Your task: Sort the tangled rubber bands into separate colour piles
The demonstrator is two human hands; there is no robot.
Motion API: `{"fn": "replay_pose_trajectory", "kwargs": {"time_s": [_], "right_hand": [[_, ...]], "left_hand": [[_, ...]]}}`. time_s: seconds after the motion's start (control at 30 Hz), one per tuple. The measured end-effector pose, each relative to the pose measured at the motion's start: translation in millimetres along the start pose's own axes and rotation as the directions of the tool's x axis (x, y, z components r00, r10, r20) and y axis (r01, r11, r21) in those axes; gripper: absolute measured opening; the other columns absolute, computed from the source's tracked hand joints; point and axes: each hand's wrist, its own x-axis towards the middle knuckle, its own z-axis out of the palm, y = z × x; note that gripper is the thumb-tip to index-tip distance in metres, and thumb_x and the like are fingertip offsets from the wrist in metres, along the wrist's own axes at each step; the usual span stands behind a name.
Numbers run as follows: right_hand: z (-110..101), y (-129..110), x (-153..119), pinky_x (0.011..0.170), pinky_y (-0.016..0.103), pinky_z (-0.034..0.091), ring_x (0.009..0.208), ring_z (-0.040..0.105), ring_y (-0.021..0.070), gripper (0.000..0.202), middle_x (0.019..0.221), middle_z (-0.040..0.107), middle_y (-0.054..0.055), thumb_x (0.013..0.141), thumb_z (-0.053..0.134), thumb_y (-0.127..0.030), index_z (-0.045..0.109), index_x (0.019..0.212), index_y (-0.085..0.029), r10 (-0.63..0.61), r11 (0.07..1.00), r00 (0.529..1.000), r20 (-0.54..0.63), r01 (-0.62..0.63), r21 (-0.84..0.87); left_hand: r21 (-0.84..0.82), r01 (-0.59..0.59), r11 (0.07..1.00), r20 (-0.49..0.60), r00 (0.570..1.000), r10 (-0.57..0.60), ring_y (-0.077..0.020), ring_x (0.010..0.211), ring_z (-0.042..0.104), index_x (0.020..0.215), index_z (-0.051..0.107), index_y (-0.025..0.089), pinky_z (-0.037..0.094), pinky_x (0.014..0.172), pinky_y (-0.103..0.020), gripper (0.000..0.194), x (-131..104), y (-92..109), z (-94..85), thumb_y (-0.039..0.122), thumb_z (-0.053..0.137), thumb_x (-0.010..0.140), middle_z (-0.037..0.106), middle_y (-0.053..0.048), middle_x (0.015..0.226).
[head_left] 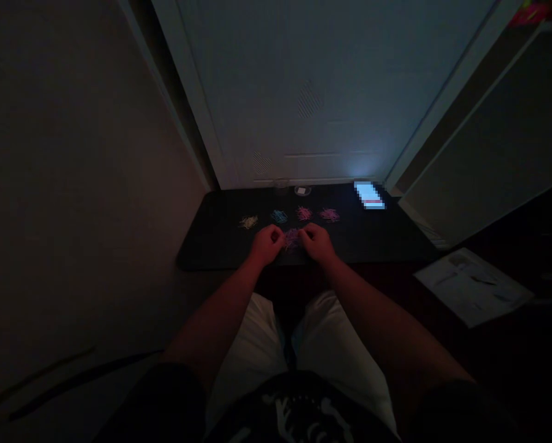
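Both of my hands rest at a heap of thin purple sticks [292,239] on the dark mat-like tabletop [215,246]. My left hand [266,245] is at the heap's left side, thumb and fingertips pinched together. From the right, my right hand [319,242] touches the heap with its fingers curled in a pinch. Whatever lies between the fingertips is too small and dark to make out. Behind the hands lie separate heaps of similar thin sticks: a pale yellow heap [248,222], a blue heap [279,216], a pink heap [304,213] and a pinkish-purple heap [330,215].
A clear round container [282,186] and a round lid with a white label [302,191] stand at the back edge. A lit phone [369,194] lies at the back right. Behind rises a white door [312,92]. A printed sheet [473,286] is low on the right.
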Motion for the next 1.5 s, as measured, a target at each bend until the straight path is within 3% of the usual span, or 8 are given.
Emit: {"fn": "replay_pose_trajectory", "kwargs": {"time_s": [0.13, 0.43, 0.87, 1.1, 1.17, 1.23, 1.33, 1.5], "right_hand": [[-0.4, 1.3, -0.6, 0.059, 0.027, 0.038, 0.060, 0.050, 0.0140, 0.025, 0.063, 0.056, 0.002, 0.080, 0.051, -0.031, 0.055, 0.060, -0.018, 0.037, 0.999, 0.999, -0.024, -0.038, -0.036], [0.9, 2.4, 0.2, 0.058, 0.028, 0.036, 0.059, 0.049, 0.0146, 0.026, 0.060, 0.053, 0.002, 0.079, 0.050, -0.034, 0.053, 0.058, -0.019, 0.066, 0.997, 0.998, 0.001, -0.066, -0.048], [-2.9, -3.3, -0.4, 0.057, 0.027, 0.033, 0.058, 0.048, 0.0135, 0.028, 0.059, 0.052, 0.001, 0.078, 0.049, -0.036, 0.050, 0.057, -0.018, 0.093, 0.995, 0.995, 0.037, -0.092, -0.046], [-5.4, -5.6, -0.6, 0.050, 0.027, 0.025, 0.046, 0.038, 0.0105, 0.044, 0.045, 0.040, -0.002, 0.085, 0.041, -0.042, 0.042, 0.047, -0.019, 0.166, 0.986, 0.981, 0.101, -0.166, -0.013], [-5.2, -4.9, 0.0, 0.050, 0.027, 0.026, 0.047, 0.039, 0.0109, 0.043, 0.046, 0.041, -0.002, 0.086, 0.040, -0.041, 0.041, 0.049, -0.019, 0.161, 0.987, 0.985, 0.061, -0.162, 0.008], [-4.1, -2.4, 0.5, 0.052, 0.027, 0.029, 0.050, 0.042, 0.0120, 0.038, 0.050, 0.044, -0.001, 0.087, 0.038, -0.038, 0.044, 0.055, -0.020, 0.148, 0.989, 0.989, 0.008, -0.149, 0.026], [-1.5, 2.6, 0.6, 0.056, 0.027, 0.033, 0.056, 0.045, 0.0135, 0.026, 0.057, 0.048, -0.001, 0.087, 0.035, -0.030, 0.050, 0.069, -0.020, 0.127, 0.990, 0.992, -0.024, -0.126, 0.058], [0.9, 5.5, 0.5, 0.055, 0.025, 0.034, 0.055, 0.044, 0.0126, 0.016, 0.061, 0.048, -0.002, 0.084, 0.033, -0.021, 0.050, 0.081, -0.020, 0.131, 0.981, 0.990, -0.046, -0.123, 0.149]], "left_hand": [[-0.009, 0.055, 0.998, -0.084, 0.995, -0.056, -0.0117, 0.067, 0.055, 0.077, 0.059, 0.016, 0.045, 0.066, -0.024, 0.010, -0.1, -8.1, -13.1, 0.025, 0.055, 0.077, 0.062, -0.001, 0.073], [0.159, 0.248, 0.956, -0.235, 0.950, -0.208, -0.0132, 0.070, 0.057, 0.080, 0.062, 0.017, 0.045, 0.067, -0.024, 0.013, 15.9, -59.7, -75.6, 0.028, 0.058, 0.076, 0.064, -0.002, 0.077], [0.319, 0.214, 0.923, -0.094, 0.977, -0.194, -0.0172, 0.075, 0.061, 0.086, 0.068, 0.018, 0.046, 0.071, -0.028, 0.022, 28.2, -68.7, -78.8, 0.035, 0.055, 0.079, 0.069, -0.005, 0.083], [0.223, 0.204, 0.953, -0.222, 0.963, -0.154, -0.0167, 0.081, 0.062, 0.097, 0.065, 0.017, 0.047, 0.075, -0.028, 0.028, 23.3, -56.4, -74.6, 0.033, 0.047, 0.084, 0.069, -0.007, 0.092], [0.197, 0.155, 0.968, -0.153, 0.980, -0.126, -0.0155, 0.075, 0.061, 0.096, 0.065, 0.016, 0.047, 0.071, -0.027, 0.027, 20.7, -47.4, -67.5, 0.034, 0.049, 0.083, 0.068, -0.006, 0.087], [0.198, 0.062, 0.978, 0.009, 0.998, -0.065, -0.0144, 0.071, 0.060, 0.091, 0.066, 0.015, 0.047, 0.068, -0.026, 0.025, 17.3, -38.7, -59.7, 0.034, 0.053, 0.080, 0.068, -0.005, 0.082], [0.191, -0.072, 0.979, 0.265, 0.964, 0.019, -0.0126, 0.066, 0.058, 0.093, 0.067, 0.016, 0.046, 0.064, -0.025, 0.024, 12.6, -30.2, -50.7, 0.030, 0.056, 0.076, 0.068, -0.003, 0.079], [0.196, -0.114, 0.974, 0.367, 0.930, 0.035, -0.0115, 0.065, 0.058, 0.097, 0.066, 0.016, 0.047, 0.063, -0.024, 0.027, 7.8, -26.7, -47.1, 0.025, 0.055, 0.073, 0.068, -0.003, 0.083]]}}
